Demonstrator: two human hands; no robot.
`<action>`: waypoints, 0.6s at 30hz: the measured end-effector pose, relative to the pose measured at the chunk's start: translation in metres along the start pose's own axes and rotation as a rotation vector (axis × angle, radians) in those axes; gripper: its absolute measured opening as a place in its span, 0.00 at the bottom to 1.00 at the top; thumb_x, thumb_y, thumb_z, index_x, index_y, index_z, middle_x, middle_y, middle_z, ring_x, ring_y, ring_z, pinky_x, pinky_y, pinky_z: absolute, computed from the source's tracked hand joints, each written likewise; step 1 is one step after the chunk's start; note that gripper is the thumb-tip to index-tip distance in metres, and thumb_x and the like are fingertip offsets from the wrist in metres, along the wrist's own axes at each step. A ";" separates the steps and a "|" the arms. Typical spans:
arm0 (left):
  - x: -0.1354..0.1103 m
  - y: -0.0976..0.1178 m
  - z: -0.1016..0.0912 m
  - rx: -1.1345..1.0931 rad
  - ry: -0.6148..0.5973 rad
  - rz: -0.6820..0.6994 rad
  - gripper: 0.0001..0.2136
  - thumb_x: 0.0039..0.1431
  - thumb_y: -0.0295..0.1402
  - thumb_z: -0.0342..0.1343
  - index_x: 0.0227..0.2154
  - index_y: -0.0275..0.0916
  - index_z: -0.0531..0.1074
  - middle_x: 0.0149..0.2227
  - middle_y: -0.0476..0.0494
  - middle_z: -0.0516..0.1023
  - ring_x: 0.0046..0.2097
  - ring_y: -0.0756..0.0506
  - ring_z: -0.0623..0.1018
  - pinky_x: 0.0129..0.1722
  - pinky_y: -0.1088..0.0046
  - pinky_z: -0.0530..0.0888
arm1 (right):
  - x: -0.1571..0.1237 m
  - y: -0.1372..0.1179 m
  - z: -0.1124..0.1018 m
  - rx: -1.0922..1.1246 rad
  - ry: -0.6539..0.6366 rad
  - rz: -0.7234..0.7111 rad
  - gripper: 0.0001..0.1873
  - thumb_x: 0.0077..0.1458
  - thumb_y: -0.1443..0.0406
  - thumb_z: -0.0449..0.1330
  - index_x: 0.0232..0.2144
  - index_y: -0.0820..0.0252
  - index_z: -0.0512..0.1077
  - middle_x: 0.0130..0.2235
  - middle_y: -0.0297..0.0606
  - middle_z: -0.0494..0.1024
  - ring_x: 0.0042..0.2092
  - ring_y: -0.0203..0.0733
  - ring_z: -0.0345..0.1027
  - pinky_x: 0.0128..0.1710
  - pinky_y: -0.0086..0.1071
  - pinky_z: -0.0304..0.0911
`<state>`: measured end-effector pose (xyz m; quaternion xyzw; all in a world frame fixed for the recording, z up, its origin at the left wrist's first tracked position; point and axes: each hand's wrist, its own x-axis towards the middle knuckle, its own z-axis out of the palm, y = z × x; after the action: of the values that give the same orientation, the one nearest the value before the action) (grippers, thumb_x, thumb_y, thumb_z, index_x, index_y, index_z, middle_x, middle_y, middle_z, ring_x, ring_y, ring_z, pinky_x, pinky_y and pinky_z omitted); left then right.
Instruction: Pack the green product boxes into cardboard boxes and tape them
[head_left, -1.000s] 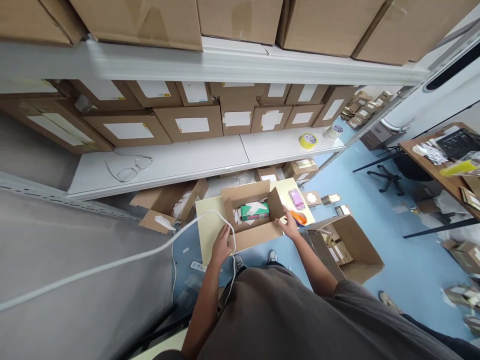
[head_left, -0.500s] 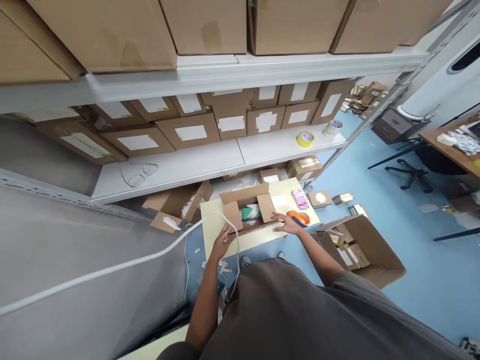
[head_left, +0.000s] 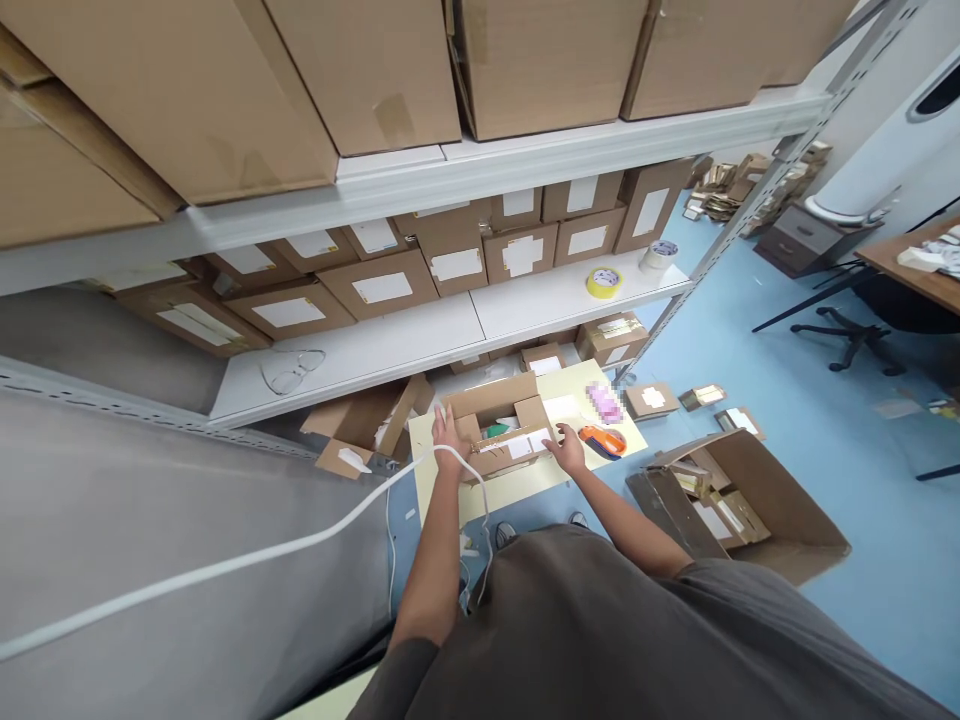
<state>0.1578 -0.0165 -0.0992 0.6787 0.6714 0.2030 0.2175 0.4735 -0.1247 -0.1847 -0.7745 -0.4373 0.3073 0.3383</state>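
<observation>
Cardboard box [head_left: 501, 430] btwn hands, left hand [head_left: 448, 432] & right hand [head_left: 568, 449] on flaps

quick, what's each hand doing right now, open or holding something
Left hand: open, fingers spread, pressing on the left flap of the cardboard box.
Right hand: open, flat against the box's right side, holding nothing.

Two hands were on one small carton [head_left: 501, 428] on one yellow table [head_left: 517, 480]: left hand [head_left: 447, 432], right hand [head_left: 568, 450]. Two tape rolls [head_left: 604, 282] stood on shelf [head_left: 420, 345]. One orange dispenser [head_left: 602, 441]. One eyeglasses [head_left: 289, 369]. Two open cartons [head_left: 739, 500] on floor.
</observation>
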 end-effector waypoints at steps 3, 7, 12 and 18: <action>0.042 0.015 -0.015 0.051 -0.039 0.100 0.47 0.59 0.29 0.63 0.80 0.37 0.52 0.82 0.32 0.52 0.81 0.28 0.51 0.79 0.48 0.56 | 0.002 -0.003 0.002 -0.035 -0.033 0.008 0.30 0.60 0.53 0.66 0.61 0.56 0.73 0.58 0.49 0.80 0.43 0.50 0.79 0.47 0.42 0.72; 0.050 0.015 -0.014 0.089 0.010 0.142 0.32 0.64 0.42 0.63 0.69 0.37 0.73 0.66 0.31 0.77 0.73 0.28 0.65 0.75 0.48 0.62 | 0.003 -0.007 0.006 -0.047 -0.059 0.063 0.30 0.62 0.54 0.66 0.63 0.55 0.71 0.58 0.48 0.80 0.45 0.50 0.80 0.48 0.41 0.72; 0.005 0.005 0.019 0.072 0.047 0.020 0.20 0.72 0.48 0.53 0.42 0.39 0.85 0.53 0.30 0.83 0.66 0.31 0.73 0.71 0.52 0.68 | 0.004 -0.006 0.011 -0.012 -0.090 0.118 0.30 0.63 0.56 0.67 0.64 0.56 0.71 0.54 0.47 0.83 0.47 0.53 0.82 0.50 0.42 0.73; -0.028 0.013 0.054 0.087 0.109 -0.239 0.32 0.75 0.49 0.48 0.73 0.36 0.66 0.80 0.26 0.57 0.77 0.28 0.63 0.74 0.46 0.66 | -0.006 0.015 0.004 0.053 -0.047 -0.033 0.31 0.62 0.59 0.65 0.67 0.54 0.71 0.61 0.49 0.80 0.58 0.56 0.79 0.59 0.47 0.74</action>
<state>0.1990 -0.0455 -0.1356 0.5906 0.7665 0.1831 0.1739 0.4748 -0.1350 -0.1978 -0.7504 -0.4496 0.3313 0.3536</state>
